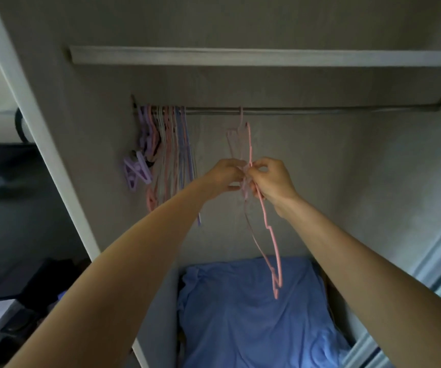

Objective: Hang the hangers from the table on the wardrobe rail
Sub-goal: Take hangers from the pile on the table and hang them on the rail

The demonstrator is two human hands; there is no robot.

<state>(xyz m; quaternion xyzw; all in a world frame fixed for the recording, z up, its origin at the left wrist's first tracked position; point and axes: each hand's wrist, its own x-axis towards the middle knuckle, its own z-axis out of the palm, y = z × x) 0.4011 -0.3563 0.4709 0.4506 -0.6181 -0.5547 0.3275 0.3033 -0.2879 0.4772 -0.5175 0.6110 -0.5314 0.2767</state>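
Observation:
A pink hanger [270, 229] hangs by its hook from the metal wardrobe rail [320, 109], near the rail's middle. My left hand [224, 177] and my right hand [272, 179] meet at the hanger's middle, and both pinch its thin bars with curled fingers. The hanger's lower arm slants down towards me. A pale second hanger [234, 139] appears to hang just behind the pink one, but blur hides its outline. Several pink, purple and white hangers [171, 144] hang bunched at the rail's left end.
A white shelf [267, 57] runs above the rail. Purple clip hangers [137, 171] dangle at the far left. A blue cloth [254, 314] lies on the wardrobe floor below. A white door frame [41, 134] stands on the left, and dark clutter lies beyond it.

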